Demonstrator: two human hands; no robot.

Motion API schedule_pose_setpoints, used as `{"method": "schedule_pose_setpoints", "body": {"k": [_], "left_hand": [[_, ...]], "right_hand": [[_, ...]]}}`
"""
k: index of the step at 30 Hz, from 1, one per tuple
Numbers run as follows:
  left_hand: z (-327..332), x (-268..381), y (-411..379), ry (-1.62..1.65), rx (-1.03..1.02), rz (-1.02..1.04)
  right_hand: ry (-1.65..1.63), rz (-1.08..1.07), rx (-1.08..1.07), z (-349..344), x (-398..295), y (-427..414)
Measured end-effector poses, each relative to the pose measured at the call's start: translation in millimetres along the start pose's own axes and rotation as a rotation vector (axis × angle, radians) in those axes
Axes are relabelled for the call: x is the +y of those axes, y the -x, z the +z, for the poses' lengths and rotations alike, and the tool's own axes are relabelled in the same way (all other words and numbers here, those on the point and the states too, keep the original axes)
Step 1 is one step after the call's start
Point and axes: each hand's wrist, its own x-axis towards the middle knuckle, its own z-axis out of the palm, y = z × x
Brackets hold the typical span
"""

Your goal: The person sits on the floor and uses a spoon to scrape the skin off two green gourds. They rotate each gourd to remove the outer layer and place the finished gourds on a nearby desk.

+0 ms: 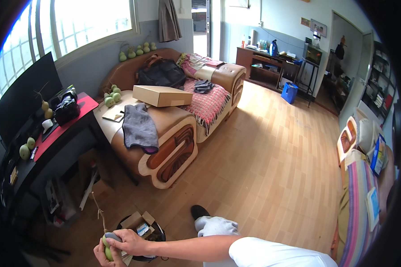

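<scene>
Low at the left, my left hand (100, 254) is closed around a green bottle gourd (108, 254), whose dry, branching stem (100, 213) points up. My right hand (132, 242) presses a small grey piece (113, 237) against the gourd's upper part. What the grey piece is I cannot tell. Just behind my hands stands a round black bin (162, 237) on the floor, with torn cardboard (132, 220) and other scraps in it. My fingers hide part of the gourd.
A desk with a red mat (58, 133), a monitor (26, 100), a camera (67, 108) and more gourds (24, 152) is at the left. Beyond it, a sofa (173, 120) carries a grey cloth (140, 128) and a cardboard box (162, 95). A striped couch (357, 200) lines the right.
</scene>
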Motion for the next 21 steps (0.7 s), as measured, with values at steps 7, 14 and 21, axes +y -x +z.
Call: {"method": "schedule_pose_setpoints", "body": {"k": [7, 14, 21], "left_hand": [[-3.1, -6.9, 0.3, 0.573, 0.034, -0.297], [-0.2, -0.8, -2.2, -0.118, 0.048, 0.054], [-9.1, -12.2, 5.8, 0.311, 0.085, -0.229]], "right_hand": [[-0.324, 0.181, -0.087, 12.6, -1.5, -11.0], [-0.194, 0.139, -0.118, -1.0, -1.8, -2.0], [-0.328, 0.303, -0.089, 1.6, -3.3, -5.5]]}}
